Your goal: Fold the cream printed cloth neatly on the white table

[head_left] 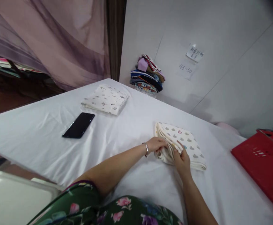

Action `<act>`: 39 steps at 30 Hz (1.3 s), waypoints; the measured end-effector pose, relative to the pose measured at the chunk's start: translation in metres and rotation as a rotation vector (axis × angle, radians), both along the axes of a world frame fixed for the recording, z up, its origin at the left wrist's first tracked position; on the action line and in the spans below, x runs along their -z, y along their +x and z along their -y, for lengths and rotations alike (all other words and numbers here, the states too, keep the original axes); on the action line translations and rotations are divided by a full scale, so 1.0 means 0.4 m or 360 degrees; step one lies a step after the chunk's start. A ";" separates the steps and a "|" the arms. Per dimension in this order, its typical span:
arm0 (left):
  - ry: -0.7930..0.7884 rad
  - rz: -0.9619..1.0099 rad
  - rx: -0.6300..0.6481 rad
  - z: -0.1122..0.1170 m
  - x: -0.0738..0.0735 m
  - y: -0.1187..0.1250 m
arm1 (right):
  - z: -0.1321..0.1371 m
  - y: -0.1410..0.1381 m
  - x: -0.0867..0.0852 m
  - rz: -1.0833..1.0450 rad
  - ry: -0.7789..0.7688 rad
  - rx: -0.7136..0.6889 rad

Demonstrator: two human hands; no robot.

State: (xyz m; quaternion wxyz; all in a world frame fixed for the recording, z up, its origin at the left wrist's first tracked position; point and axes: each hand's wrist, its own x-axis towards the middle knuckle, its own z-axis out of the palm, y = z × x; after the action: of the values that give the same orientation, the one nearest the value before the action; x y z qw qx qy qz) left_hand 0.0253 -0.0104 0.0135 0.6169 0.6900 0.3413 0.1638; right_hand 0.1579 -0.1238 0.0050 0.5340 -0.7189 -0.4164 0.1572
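A folded cream cloth with grey heart prints [185, 140] lies on the white sheet-covered table [44, 137]. My left hand [156, 144], a bracelet at its wrist, grips the cloth's near left edge with curled fingers. My right hand [180, 157] pinches the same near edge beside it, fingers closed on the fabric. A second folded patterned cloth [105, 99] lies farther back on the left, apart from both hands.
A black phone [78, 125] lies flat left of centre. A stack of folded colourful clothes [147, 76] sits against the white wall, below paper notes [194, 53]. A red plastic basket [265, 159] stands at the right edge. Purple curtain hangs at back left.
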 end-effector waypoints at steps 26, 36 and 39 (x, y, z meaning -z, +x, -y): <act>0.0529 -0.0335 -0.0218 -0.004 0.023 -0.009 | -0.006 -0.010 0.002 -0.0012 0.0074 0.0065; 0.0721 -0.0688 -0.0212 -0.009 0.021 -0.013 | -0.016 -0.002 0.005 -0.0246 0.0179 0.0120; 0.0713 -0.0742 -0.0241 -0.007 0.021 -0.005 | -0.016 -0.005 0.003 -0.0254 0.0192 0.0126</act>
State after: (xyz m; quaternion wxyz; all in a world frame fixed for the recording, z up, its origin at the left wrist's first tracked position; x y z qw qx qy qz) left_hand 0.0235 -0.0077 0.0050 0.3413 0.8001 0.4791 0.1177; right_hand 0.1561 -0.1175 0.0040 0.6135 -0.6865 -0.3524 0.1676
